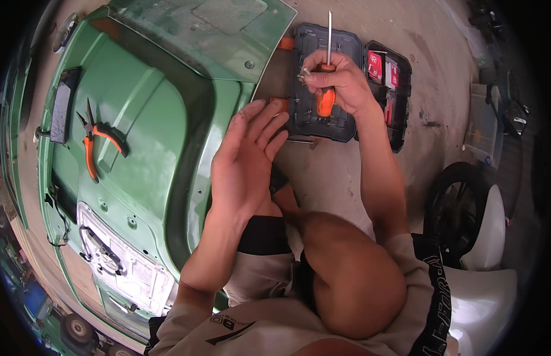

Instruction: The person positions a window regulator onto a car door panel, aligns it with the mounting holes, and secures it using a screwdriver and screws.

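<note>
My right hand (341, 83) is closed round a screwdriver (326, 101) with an orange and black handle; its long metal shaft points away from me. At the thumb and fingertip of the same hand I also pinch small metal screws (306, 72); how many, I cannot tell. Lower and to the left, my left hand (249, 148) is open, palm turned up, with fingers stretched and nothing in it. It is beside the edge of a green vehicle body panel (139, 124). On that panel lie needle-nose pliers (92, 139) with orange and black handles, jaws apart.
Beneath my right hand, an open dark toolbox (323, 44) lies on the floor, several screws in its left half and red packets (375, 65) in its right. A black wheel (456, 204) with a white cover is at the right. A clear plastic bin (483, 121) stands beyond it.
</note>
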A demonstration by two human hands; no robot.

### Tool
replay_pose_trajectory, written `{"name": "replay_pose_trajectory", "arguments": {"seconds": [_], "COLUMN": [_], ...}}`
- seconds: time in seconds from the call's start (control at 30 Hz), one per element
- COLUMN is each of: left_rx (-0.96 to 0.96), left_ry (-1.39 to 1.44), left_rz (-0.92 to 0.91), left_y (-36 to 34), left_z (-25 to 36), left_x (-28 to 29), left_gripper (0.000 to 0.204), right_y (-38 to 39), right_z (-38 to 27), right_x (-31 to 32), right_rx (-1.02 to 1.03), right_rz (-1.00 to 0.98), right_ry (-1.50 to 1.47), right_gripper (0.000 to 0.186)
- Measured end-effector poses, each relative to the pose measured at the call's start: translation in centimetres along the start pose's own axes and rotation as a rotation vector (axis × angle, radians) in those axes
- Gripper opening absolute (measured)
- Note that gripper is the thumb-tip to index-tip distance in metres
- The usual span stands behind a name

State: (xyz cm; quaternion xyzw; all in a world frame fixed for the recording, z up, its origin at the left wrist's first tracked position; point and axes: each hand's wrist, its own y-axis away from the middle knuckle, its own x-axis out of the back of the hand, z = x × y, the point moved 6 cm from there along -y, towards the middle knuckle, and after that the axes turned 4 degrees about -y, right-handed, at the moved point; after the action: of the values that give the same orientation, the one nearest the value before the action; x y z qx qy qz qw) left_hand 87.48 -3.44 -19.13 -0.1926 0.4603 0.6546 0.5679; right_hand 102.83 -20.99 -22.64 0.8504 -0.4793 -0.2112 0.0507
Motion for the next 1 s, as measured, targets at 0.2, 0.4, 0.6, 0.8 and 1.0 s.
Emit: {"name": "replay_pose_trajectory", "arguments": {"seconds": [0.2, 0.4, 0.6, 0.8, 1.0], "left_rx": [0.246, 0.333, 0.204, 0.083, 0.065], "left_ry": [0.363, 0.308, 0.3, 0.332, 0.343], "left_rz": [-0.043, -0.016, 0.134, -0.014, 0.068], "left_y": [-1.6, -1.6, -1.8, -1.1, -0.2], "left_z": [-4.3, -5.9, -3.9, -1.5, -1.0], "left_x": [0.1, 0.9, 0.9, 3.4, 3.7], "left_gripper": [0.041, 0.036, 0.04, 0.037, 0.026], "right_y": [5.0, 7.3, 7.0, 1.3, -4.5], "right_z": [-1.6, -1.6, -1.3, 1.3, 6.6], "right_x": [-9.3, -9.0, -6.0, 10.9, 20.6], "right_rx": [0.163, 0.349, 0.157, 0.076, -0.222], "right_rz": [-0.117, -0.034, 0.214, 0.847, 0.709], "right_ry": [0.67, 0.823, 0.288, 0.456, 1.396], "right_gripper": [0.012, 0.01, 0.01, 0.017, 0.022]}}
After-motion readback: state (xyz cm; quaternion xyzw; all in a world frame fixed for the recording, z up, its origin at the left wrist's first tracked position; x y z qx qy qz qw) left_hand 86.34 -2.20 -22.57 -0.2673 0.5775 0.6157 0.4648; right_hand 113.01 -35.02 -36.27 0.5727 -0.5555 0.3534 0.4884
